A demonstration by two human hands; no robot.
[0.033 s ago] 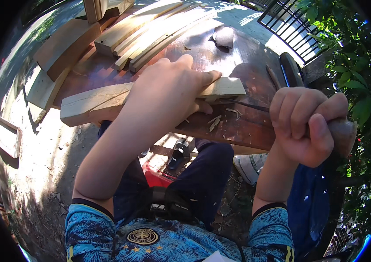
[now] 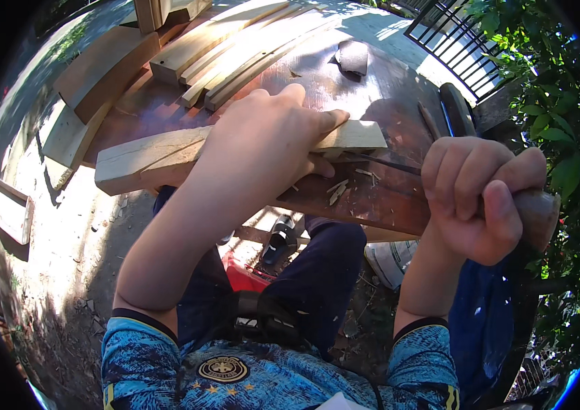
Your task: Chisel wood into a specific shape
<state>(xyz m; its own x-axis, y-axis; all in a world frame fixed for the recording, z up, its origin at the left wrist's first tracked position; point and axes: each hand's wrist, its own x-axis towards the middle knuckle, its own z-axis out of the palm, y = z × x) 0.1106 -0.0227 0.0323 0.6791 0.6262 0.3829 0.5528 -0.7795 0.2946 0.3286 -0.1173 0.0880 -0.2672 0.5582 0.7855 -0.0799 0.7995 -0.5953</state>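
Brown bench (image 2: 391, 199), sunlit: wooden bar (image 2: 155, 160) lies left-to-right along its near side, your left hand (image 2: 269, 130) curled tightly over it; your right hand (image 2: 475, 197), fisted round a handle (image 2: 540, 214), points the blade (image 2: 393, 165) leftward near its right end.

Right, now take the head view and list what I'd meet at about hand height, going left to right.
Tray-like piece → left end of the light wood piece → left hand → thin dark blade → right hand → leafy plants.
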